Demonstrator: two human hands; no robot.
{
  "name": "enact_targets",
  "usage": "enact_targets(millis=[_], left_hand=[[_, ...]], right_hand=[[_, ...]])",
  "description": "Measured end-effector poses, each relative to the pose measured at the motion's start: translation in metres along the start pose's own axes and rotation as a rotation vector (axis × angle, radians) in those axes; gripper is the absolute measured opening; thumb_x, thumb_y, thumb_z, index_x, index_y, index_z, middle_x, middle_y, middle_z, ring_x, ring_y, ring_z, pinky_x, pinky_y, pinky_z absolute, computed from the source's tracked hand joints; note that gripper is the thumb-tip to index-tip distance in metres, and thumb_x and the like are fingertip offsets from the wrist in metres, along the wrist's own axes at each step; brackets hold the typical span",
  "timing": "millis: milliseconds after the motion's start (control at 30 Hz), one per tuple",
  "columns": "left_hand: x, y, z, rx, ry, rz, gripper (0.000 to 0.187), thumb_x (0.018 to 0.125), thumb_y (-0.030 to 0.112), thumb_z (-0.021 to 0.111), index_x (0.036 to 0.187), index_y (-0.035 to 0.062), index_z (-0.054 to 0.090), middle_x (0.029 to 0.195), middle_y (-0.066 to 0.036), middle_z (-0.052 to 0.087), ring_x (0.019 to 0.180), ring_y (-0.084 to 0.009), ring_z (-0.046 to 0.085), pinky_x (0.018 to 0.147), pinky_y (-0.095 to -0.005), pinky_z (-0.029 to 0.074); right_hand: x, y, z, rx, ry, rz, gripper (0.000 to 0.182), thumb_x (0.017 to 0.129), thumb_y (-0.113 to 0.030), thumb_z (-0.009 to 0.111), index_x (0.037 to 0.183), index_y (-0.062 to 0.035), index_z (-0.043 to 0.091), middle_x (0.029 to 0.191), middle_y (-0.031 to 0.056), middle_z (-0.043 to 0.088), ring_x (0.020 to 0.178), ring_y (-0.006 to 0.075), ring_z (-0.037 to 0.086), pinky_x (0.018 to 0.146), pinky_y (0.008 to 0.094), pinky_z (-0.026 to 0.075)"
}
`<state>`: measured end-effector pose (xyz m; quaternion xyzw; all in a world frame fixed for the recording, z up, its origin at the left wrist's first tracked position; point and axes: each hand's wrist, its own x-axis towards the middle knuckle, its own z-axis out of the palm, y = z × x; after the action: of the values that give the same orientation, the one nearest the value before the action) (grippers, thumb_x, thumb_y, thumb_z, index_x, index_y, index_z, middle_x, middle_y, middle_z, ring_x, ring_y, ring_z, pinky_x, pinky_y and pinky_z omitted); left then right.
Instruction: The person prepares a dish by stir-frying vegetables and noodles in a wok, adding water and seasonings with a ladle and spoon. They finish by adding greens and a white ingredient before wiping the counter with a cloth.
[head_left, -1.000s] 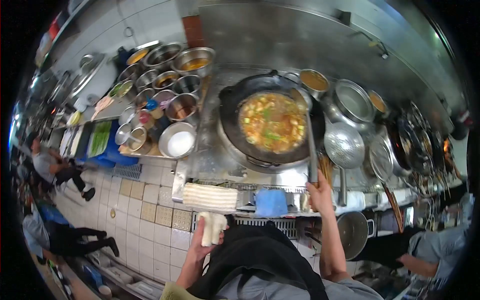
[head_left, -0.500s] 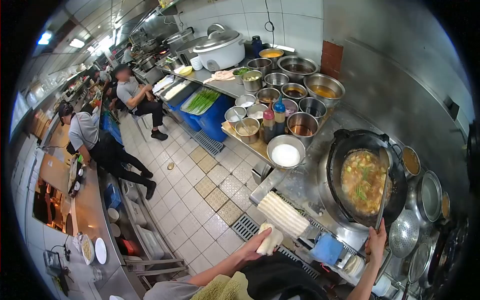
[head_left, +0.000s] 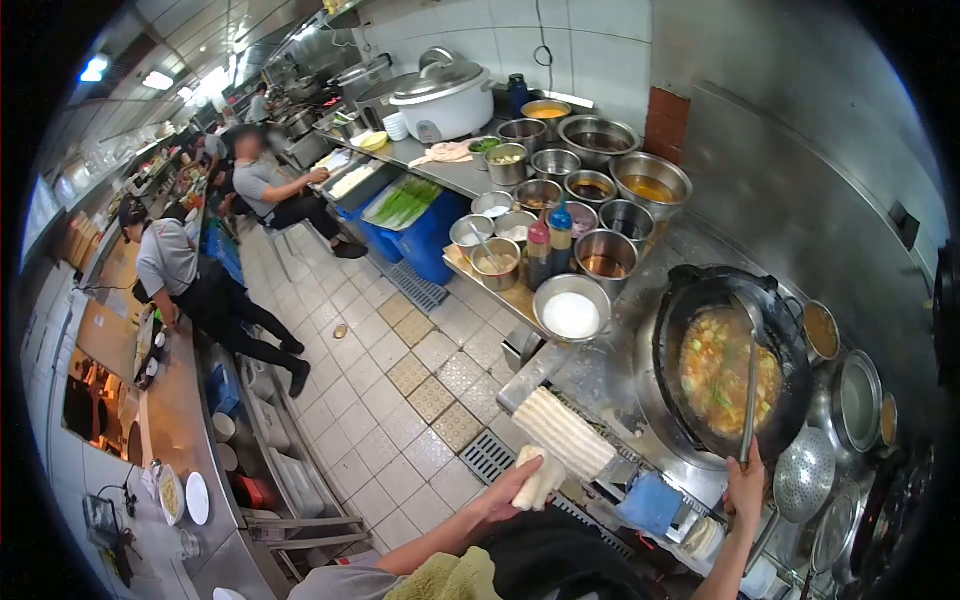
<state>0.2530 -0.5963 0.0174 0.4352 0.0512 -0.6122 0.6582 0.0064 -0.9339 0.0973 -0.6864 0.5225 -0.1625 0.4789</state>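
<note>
My right hand (head_left: 745,492) is closed round the handle of a long metal ladle (head_left: 752,385). The ladle's bowl rests at the far side of a black wok (head_left: 678,405), over a reddish-brown stew (head_left: 722,360) with pale and green pieces in it. In front of my body, my left hand (head_left: 508,490) grips a folded white cloth (head_left: 543,478), away from the wok. Just beyond that cloth, a ribbed white towel (head_left: 566,432) lies along the counter's front edge.
Steel bowls of sauces and seasonings, among them a bowl of white powder (head_left: 572,308), crowd the counter left of the wok. A perforated skimmer (head_left: 804,475) lies at right, near a blue cloth (head_left: 652,500). One person (head_left: 185,265) stands at the left counter; another (head_left: 275,185) sits farther back.
The ladle has swung slightly left, its handle now more upright, and my right hand has shifted a little left. The stew's surface looks stirred, with fewer green strips on top.
</note>
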Motion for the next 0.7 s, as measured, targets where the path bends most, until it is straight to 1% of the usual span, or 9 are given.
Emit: enact_targets(millis=[100, 167, 333, 400, 433, 500, 600, 633, 700], left_hand=[[-0.007, 0.008, 0.009, 0.069, 0.03, 0.011, 0.055, 0.1, 0.046, 0.043, 0.131, 0.0002, 0.043, 0.105, -0.014, 0.064, 0.078, -0.0196, 0.064, 0.063, -0.0326, 0.055], [-0.01, 0.012, 0.012, 0.061, 0.016, 0.02, 0.054, 0.101, 0.045, 0.044, 0.131, 0.0007, 0.043, 0.105, -0.014, 0.064, 0.078, -0.0191, 0.064, 0.063, -0.0324, 0.055], [-0.004, 0.007, 0.004, 0.036, -0.002, 0.005, 0.05, 0.101, 0.042, 0.045, 0.131, 0.0021, 0.043, 0.107, -0.013, 0.063, 0.078, -0.0186, 0.064, 0.065, -0.0321, 0.055], [-0.006, 0.007, 0.007, 0.029, -0.002, 0.021, 0.057, 0.096, 0.046, 0.054, 0.13, 0.0011, 0.044, 0.103, -0.012, 0.061, 0.076, -0.0191, 0.063, 0.059, -0.0305, 0.055], [-0.007, 0.008, 0.008, 0.03, -0.002, 0.018, 0.057, 0.096, 0.046, 0.054, 0.13, 0.0011, 0.044, 0.103, -0.012, 0.061, 0.076, -0.0191, 0.063, 0.059, -0.0305, 0.055], [-0.008, 0.009, 0.011, 0.104, 0.031, 0.01, 0.051, 0.101, 0.044, 0.044, 0.131, 0.0023, 0.043, 0.108, -0.013, 0.063, 0.078, -0.0187, 0.064, 0.064, -0.032, 0.055], [-0.006, 0.009, 0.011, 0.11, 0.028, 0.02, 0.052, 0.1, 0.044, 0.045, 0.131, 0.0017, 0.043, 0.107, -0.013, 0.063, 0.078, -0.0189, 0.064, 0.063, -0.0316, 0.055], [-0.006, 0.01, 0.011, 0.111, 0.028, 0.017, 0.052, 0.1, 0.044, 0.045, 0.131, 0.0017, 0.043, 0.107, -0.013, 0.063, 0.078, -0.0189, 0.064, 0.063, -0.0316, 0.055], [-0.006, 0.011, 0.011, 0.026, 0.019, 0.009, 0.055, 0.097, 0.043, 0.055, 0.13, 0.001, 0.045, 0.104, -0.012, 0.062, 0.077, -0.0205, 0.064, 0.063, -0.0318, 0.056]], right_hand=[[0.014, 0.026, 0.0, -0.001, -0.015, -0.046, 0.071, 0.089, 0.001, 0.057, 0.152, -0.0075, 0.025, 0.062, -0.0015, 0.045, 0.044, 0.0071, 0.041, 0.038, 0.0253, 0.035], [0.013, 0.026, -0.002, -0.02, -0.013, -0.041, 0.071, 0.089, 0.001, 0.057, 0.152, -0.0086, 0.026, 0.065, -0.0025, 0.045, 0.048, 0.0067, 0.04, 0.043, 0.0238, 0.036], [0.008, 0.019, -0.001, -0.038, 0.007, -0.029, 0.071, 0.089, 0.001, 0.057, 0.152, -0.0084, 0.026, 0.064, -0.002, 0.045, 0.049, 0.0073, 0.042, 0.044, 0.0248, 0.036], [0.009, 0.021, -0.002, -0.056, 0.005, -0.021, 0.071, 0.088, 0.001, 0.057, 0.152, -0.0083, 0.026, 0.064, -0.0019, 0.044, 0.049, 0.0075, 0.042, 0.044, 0.0253, 0.037], [0.011, 0.025, -0.002, -0.047, -0.001, -0.04, 0.072, 0.088, 0.001, 0.057, 0.152, -0.0084, 0.026, 0.063, -0.0017, 0.044, 0.049, 0.0077, 0.043, 0.044, 0.0256, 0.037], [0.012, 0.03, -0.001, -0.038, -0.006, -0.054, 0.073, 0.088, 0.001, 0.058, 0.152, -0.0086, 0.025, 0.062, -0.0015, 0.045, 0.049, 0.0079, 0.043, 0.044, 0.0259, 0.037], [0.009, 0.023, -0.001, -0.028, -0.005, -0.055, 0.073, 0.088, 0.002, 0.057, 0.152, -0.0084, 0.025, 0.062, -0.0013, 0.045, 0.049, 0.0078, 0.043, 0.043, 0.0256, 0.038], [0.003, 0.01, -0.002, -0.037, -0.01, -0.028, 0.073, 0.088, 0.002, 0.057, 0.152, -0.008, 0.025, 0.062, -0.0009, 0.046, 0.049, 0.008, 0.043, 0.043, 0.0254, 0.038], [0.001, 0.002, -0.004, -0.047, -0.012, 0.002, 0.072, 0.088, 0.002, 0.057, 0.152, -0.0076, 0.025, 0.062, -0.0004, 0.046, 0.048, 0.0083, 0.043, 0.043, 0.0252, 0.039]])
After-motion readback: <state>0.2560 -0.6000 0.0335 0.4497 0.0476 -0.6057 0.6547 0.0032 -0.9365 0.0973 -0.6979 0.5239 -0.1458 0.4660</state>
